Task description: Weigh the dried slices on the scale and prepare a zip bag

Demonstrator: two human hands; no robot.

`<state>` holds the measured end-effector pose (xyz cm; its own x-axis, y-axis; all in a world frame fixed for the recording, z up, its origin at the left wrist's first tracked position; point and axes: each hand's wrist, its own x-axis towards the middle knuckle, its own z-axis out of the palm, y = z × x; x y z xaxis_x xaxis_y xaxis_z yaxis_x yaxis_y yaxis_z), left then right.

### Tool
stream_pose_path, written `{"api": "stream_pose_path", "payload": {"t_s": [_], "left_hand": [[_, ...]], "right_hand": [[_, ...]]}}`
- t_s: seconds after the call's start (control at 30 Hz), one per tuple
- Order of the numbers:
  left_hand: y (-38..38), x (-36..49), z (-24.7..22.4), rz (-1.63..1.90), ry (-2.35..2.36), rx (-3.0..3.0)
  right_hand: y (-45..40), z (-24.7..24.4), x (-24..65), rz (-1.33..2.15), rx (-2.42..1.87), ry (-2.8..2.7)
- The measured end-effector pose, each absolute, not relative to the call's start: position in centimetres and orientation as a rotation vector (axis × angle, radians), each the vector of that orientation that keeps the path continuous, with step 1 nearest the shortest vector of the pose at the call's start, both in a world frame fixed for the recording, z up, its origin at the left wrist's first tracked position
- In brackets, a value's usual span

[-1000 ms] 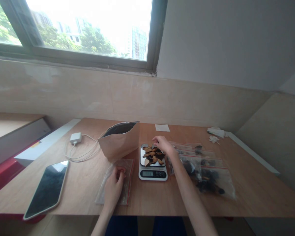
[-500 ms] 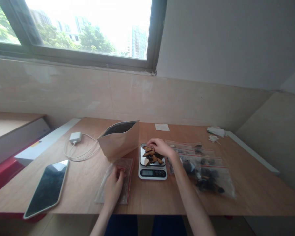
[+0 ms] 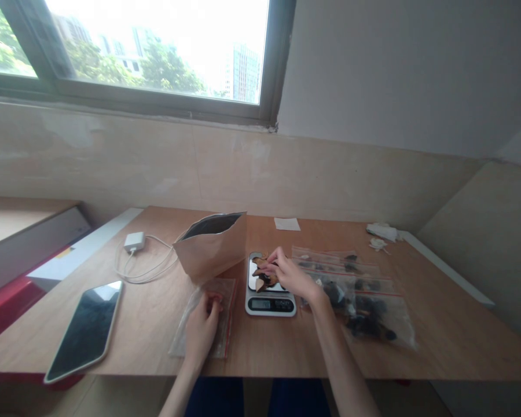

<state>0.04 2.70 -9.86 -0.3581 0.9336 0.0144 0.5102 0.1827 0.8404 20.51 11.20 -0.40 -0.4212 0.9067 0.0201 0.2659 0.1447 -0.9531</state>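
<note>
A white kitchen scale stands on the table with brown, dark-edged dried slices on its plate. Over the right side of this pile, my right hand is closed, thumb and fingers pinching at a dried slice. The fingers partly cover the slices and the plate. My left hand rests, fingers curled in, on a flat clear zip bag with a red seal line; what is inside the curl, if anything, is hidden. Just behind that bag, a brown paper pouch stands with its mouth open.
Right of the scale lie several clear zip bags holding dark dried pieces. A tablet and a white charger with its cable are on the left. A white paper slip and crumpled tissue lie toward the back.
My right hand has shifted slightly right and toward me over the pile, its fingers now pinching among the slices. Fewer slices show on the plate's right side. My left hand stays on the bag.
</note>
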Motion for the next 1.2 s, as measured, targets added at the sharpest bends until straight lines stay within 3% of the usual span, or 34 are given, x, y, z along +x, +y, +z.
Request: {"api": "stream_pose_path", "payload": {"t_s": [0.17,1.2], "left_hand": [[2.7,0.0,-9.8,1.062,1.950,1.338],[2.7,-0.1,-10.0,1.123,1.933,1.379]], "right_hand": [[9.3,-2.1,21.9,1.300,-1.117,-1.705],[8.4,-6.9,22.6,0.378,-1.205,-1.937]]}}
